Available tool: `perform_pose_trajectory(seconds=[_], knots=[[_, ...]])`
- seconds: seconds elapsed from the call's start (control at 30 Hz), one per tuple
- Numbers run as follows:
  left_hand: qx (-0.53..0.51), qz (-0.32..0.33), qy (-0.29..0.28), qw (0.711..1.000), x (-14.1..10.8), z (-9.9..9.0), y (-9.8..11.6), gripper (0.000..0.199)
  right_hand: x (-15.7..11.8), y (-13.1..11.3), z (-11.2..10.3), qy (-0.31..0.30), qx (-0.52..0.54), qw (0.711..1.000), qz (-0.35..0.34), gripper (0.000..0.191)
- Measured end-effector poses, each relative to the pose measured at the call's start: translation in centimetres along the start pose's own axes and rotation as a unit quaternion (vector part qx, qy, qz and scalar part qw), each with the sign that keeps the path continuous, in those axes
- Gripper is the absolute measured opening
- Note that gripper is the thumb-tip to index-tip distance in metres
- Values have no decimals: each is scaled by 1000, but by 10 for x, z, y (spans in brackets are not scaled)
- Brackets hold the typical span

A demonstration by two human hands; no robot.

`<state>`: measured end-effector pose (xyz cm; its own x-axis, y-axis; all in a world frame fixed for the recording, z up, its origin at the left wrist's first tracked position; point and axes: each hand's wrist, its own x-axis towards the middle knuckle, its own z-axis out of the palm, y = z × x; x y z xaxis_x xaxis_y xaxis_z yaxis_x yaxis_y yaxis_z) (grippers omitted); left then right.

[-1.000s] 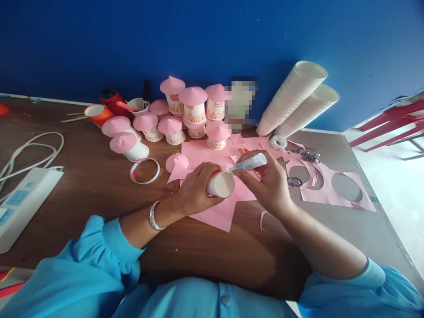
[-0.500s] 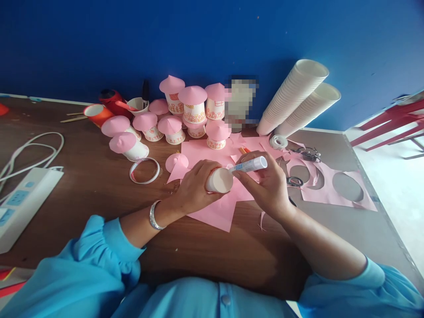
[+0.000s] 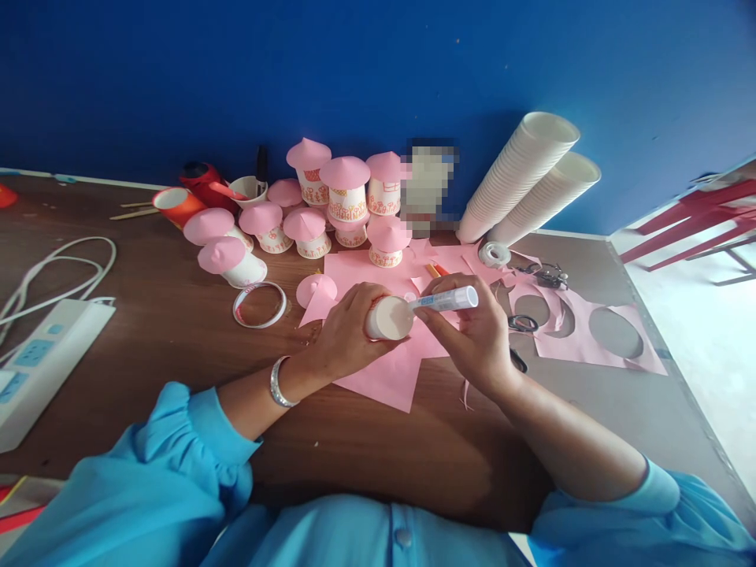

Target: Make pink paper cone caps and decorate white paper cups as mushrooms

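A white paper cup is wrapped in the fingers of my left hand, its flat base turned up toward me. Between thumb and fingers of my right hand is a white glue stick with a blue label. Its working end meets the right edge of the cup's base. Under both hands lie sheets of pink paper. Just left of the cup rests a small pink paper cone. The cup's far side is hidden from me.
Decorated cups with pink cone roofs stand by the blue wall. Two tall stacks of cups lean at the right, near a tape roll, scissors and cut pink paper. A power strip lies left.
The glue stick has swung slightly and lies a little more level against the cup's base edge. Both hands keep their holds; the whole view has shifted slightly.
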<state>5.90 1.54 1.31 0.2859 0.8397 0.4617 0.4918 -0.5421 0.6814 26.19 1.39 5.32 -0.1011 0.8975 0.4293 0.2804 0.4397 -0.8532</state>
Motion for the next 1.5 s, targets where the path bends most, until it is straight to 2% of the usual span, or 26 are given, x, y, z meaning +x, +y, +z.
perform_pose_trajectory(seconds=[0.2,0.3,0.43,0.7,0.77,0.93,1.07,1.23,1.4,1.5], knots=[[-11,15,10,1000,0,-1,4,55,0,4,1,19,19,998,60,23],[-4,-7,16,1000,0,1,2,54,-4,-1,1,32,16,999,34,23],[-2,-6,16,1000,0,2,-1,53,-8,-3,2,11,-6,1000,-7,22],[0,14,27,1000,-1,2,0,56,-7,5,2,28,9,998,60,24],[4,6,34,999,0,2,-1,57,-9,1,2,35,8,999,37,24],[4,8,29,1000,1,3,-3,48,-13,-8,3,9,-25,999,-46,24],[19,23,57,998,0,3,-2,57,-10,-1,4,35,-46,998,-10,26],[14,38,63,997,1,4,-2,62,-9,6,4,49,-6,997,56,25],[22,67,54,996,1,5,-3,58,-15,-3,4,37,-8,999,-20,25],[29,51,54,997,2,4,-1,50,-15,-1,5,27,-29,999,-28,24]])
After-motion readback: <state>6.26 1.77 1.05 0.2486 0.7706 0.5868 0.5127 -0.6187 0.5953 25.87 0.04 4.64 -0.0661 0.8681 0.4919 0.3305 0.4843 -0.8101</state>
